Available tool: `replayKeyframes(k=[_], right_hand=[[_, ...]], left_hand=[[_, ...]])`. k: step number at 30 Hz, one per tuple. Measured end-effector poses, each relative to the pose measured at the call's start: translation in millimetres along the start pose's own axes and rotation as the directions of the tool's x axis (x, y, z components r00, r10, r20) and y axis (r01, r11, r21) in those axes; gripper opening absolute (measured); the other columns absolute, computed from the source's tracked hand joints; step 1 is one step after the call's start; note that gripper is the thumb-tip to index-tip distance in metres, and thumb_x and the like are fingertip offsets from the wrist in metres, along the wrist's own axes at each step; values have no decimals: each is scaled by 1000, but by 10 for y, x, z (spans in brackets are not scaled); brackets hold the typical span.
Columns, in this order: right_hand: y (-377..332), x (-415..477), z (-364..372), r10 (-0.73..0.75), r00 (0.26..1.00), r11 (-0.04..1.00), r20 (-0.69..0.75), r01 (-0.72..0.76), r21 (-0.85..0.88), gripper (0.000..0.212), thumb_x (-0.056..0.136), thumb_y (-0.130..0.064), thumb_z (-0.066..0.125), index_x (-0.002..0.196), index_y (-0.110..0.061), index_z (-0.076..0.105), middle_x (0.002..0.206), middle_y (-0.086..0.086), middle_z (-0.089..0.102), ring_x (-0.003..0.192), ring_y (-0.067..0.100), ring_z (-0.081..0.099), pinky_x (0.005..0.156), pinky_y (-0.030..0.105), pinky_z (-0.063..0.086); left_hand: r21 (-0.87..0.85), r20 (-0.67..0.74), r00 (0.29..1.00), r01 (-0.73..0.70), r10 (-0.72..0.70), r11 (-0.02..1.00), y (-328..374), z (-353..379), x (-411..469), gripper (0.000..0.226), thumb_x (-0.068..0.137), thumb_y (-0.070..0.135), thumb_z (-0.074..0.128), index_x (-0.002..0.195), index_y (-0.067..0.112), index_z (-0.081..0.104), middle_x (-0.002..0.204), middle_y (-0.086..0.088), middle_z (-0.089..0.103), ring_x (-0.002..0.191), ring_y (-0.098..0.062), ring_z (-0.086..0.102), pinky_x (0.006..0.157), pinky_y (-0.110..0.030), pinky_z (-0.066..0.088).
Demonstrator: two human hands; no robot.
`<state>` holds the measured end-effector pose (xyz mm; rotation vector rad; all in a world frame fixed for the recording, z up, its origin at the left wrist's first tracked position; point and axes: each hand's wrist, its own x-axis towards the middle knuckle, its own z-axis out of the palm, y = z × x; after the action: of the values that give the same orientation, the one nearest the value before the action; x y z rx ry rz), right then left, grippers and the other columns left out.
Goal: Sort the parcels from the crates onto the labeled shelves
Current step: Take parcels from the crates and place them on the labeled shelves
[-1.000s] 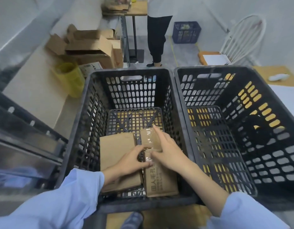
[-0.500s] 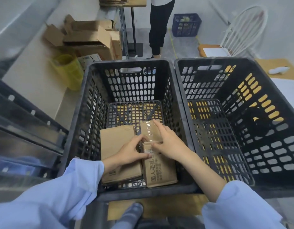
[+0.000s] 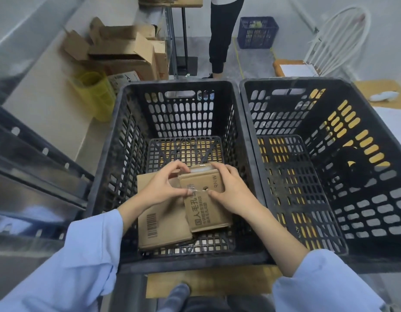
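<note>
Parcels of brown cardboard, two of them, lie on the mesh floor of the left crate point(image 3: 179, 83), toward its 6 o'clock wall. The barcode parcel point(image 3: 159, 226) sits at 7 o'clock. The printed parcel point(image 3: 206, 206) touches it on the 3 o'clock side and overlaps its edge. Both hands are on the printed parcel. The left hand point(image 3: 163, 188) has its fingers curled and pinches the parcel's far left corner, thumb by the tape seam. The right hand point(image 3: 231, 192) hooks its fingers over the far right edge, with the thumb pressed on the top face.

The parcel's long axis runs roughly from 12 to 6 o'clock, and both grips are at the 12 o'clock end, so the near end would probably trail in a lift. The right crate point(image 3: 307, 81) stands against the left crate at 3 o'clock. A metal rack point(image 3: 26, 165) lies at 9 o'clock, on the left hand's side; if that is the shelving, the carry would swing that way.
</note>
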<state>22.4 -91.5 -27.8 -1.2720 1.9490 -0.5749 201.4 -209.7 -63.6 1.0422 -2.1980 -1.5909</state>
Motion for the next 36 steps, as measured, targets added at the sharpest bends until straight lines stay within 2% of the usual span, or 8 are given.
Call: replayKeyframes(k=[5, 11, 15, 18, 21, 25, 30, 36], right_hand=[[-14, 35, -24, 10, 999, 995, -39, -6, 101, 71, 88, -24, 72, 145, -35, 30, 135, 3, 54, 125, 22, 51, 105, 48, 46], [-37, 12, -59, -28, 997, 985, -73, 41, 169, 62, 86, -19, 74, 136, -34, 38, 130, 1, 57, 121, 21, 54, 101, 48, 48], [-62, -20, -90, -101, 984, 967, -143, 131, 220, 53, 87, -17, 72, 128, -32, 40, 130, -5, 56, 119, 16, 54, 100, 42, 49], [-99, -48, -104, -166, 975, 939, -150, 203, 278, 47, 88, -21, 72, 124, -29, 43, 128, -10, 55, 117, 11, 54, 97, 35, 49], [-155, -92, -90, -216, 962, 910, -169, 261, 323, 38, 88, -25, 72, 115, -32, 45, 124, -9, 59, 113, 10, 57, 92, 35, 52], [-215, -155, -68, -253, 950, 893, -183, 302, 334, 37, 91, -26, 68, 114, -41, 43, 127, -3, 56, 119, 21, 55, 87, 41, 57], [-212, -273, -158, -302, 934, 861, -189, 353, 367, 70, 86, -9, 71, 136, -42, 34, 142, -10, 51, 129, 15, 47, 104, 49, 46], [-196, -418, -371, -411, 896, 807, -168, 443, 389, 95, 82, -2, 73, 152, -35, 18, 136, -11, 47, 109, 6, 57, 85, 19, 50]], left_hand=[[34, -49, 998, -42, 44, 999, 84, -137, -20, 48, 70, 2, 85, 109, 12, 58, 120, -7, 61, 118, -22, 57, 107, -48, 42], [28, -133, 990, -51, 54, 998, 174, -166, -38, 46, 72, 7, 84, 112, 16, 63, 138, 0, 48, 125, -15, 51, 110, -40, 42], [-192, -209, 977, 1, -42, 981, 294, -193, -85, 47, 84, 20, 74, 127, 24, 57, 141, 5, 49, 123, -14, 54, 86, -29, 56], [-259, -294, 945, 67, -144, 964, 359, -125, -145, 49, 89, 27, 68, 135, 21, 53, 131, 6, 56, 115, -6, 56, 71, -15, 55], [-350, -352, 910, 90, -219, 932, 394, -35, -257, 42, 89, 23, 69, 130, 18, 59, 123, 4, 64, 109, -6, 62, 65, -12, 52], [-379, -432, 871, 58, -232, 924, 519, 30, -462, 46, 86, 17, 73, 129, 21, 59, 122, 4, 63, 115, -12, 60, 78, -20, 55], [-508, -386, 883, 37, -266, 861, 799, 96, -753, 64, 81, 17, 76, 138, 34, 50, 134, -4, 52, 127, -16, 49, 106, -39, 46], [-484, -565, 788, -74, -246, 872, 1086, 481, -1082, 68, 85, 16, 73, 143, 35, 43, 138, 2, 48, 125, -13, 52, 100, -38, 50]])
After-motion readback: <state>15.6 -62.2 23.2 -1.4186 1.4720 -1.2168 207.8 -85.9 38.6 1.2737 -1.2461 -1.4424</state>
